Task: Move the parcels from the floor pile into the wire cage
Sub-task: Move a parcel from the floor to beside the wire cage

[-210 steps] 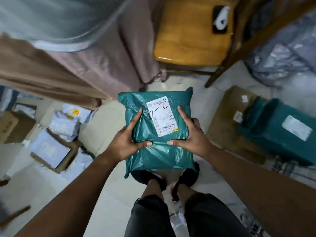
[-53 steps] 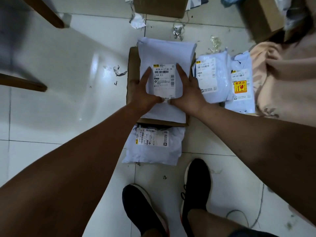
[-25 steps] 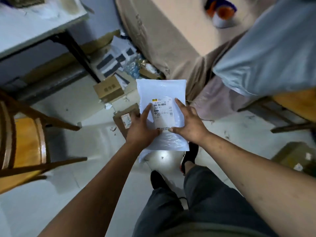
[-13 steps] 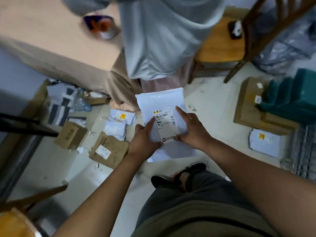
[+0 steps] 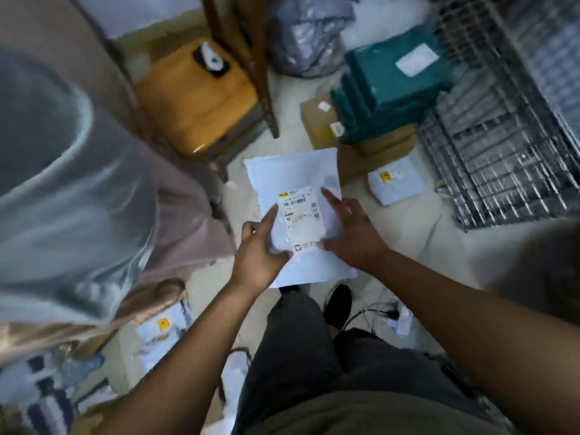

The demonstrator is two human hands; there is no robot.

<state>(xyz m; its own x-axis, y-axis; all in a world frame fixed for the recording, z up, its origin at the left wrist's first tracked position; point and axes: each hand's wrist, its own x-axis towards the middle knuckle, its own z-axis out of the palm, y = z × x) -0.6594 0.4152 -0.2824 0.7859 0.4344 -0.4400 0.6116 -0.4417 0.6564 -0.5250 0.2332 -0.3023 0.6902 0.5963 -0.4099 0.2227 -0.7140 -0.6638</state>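
I hold a white plastic mailer parcel with a printed shipping label in front of me, above the floor. My left hand grips its lower left edge, thumb on top. My right hand holds the right side, index finger stretched along the label. The wire cage stands at the right, ahead of the parcel. Next to the cage lie teal parcels stacked on a brown carton, and a small white parcel on the floor.
A wooden chair with a small black-and-white item on its seat stands ahead on the left. A person in pale clothing fills the left side. More white parcels lie at lower left. A grey plastic bag sits behind.
I have turned to the right with the white parcel in both hands. The wire cage and the teal parcels have come further into view at the right; the floor pile has slid to the lower left.
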